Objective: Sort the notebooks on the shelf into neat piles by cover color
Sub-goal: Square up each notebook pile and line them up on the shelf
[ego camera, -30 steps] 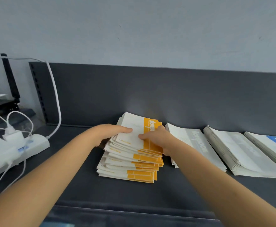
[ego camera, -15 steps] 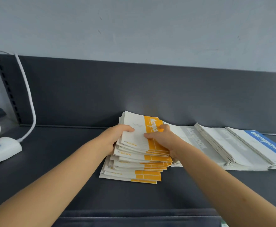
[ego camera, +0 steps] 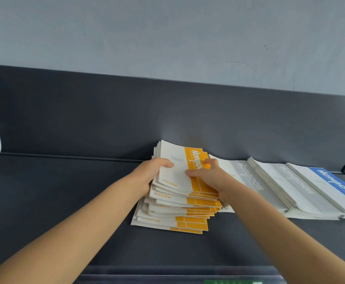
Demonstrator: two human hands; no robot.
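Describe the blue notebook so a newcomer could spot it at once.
Start at the dark grey shelf under the pale wall, where notebooks lie in a row. Go to the far right end of the row, past the orange pile and the grey piles. The blue notebook lies on top there, the only cover with a blue band and white lettering.

**Shop shelving, by the look of it**

Dark metal display shelf (ego camera: 65, 201), upright back panel (ego camera: 106, 111), a strip rail (ego camera: 167, 271) along the front lip, and identical stock in stacks: orange-banded notebooks (ego camera: 190, 222), grey-banded notebooks (ego camera: 294, 181), blue-banded notebooks (ego camera: 335, 181). Plain painted wall (ego camera: 167, 33) above.
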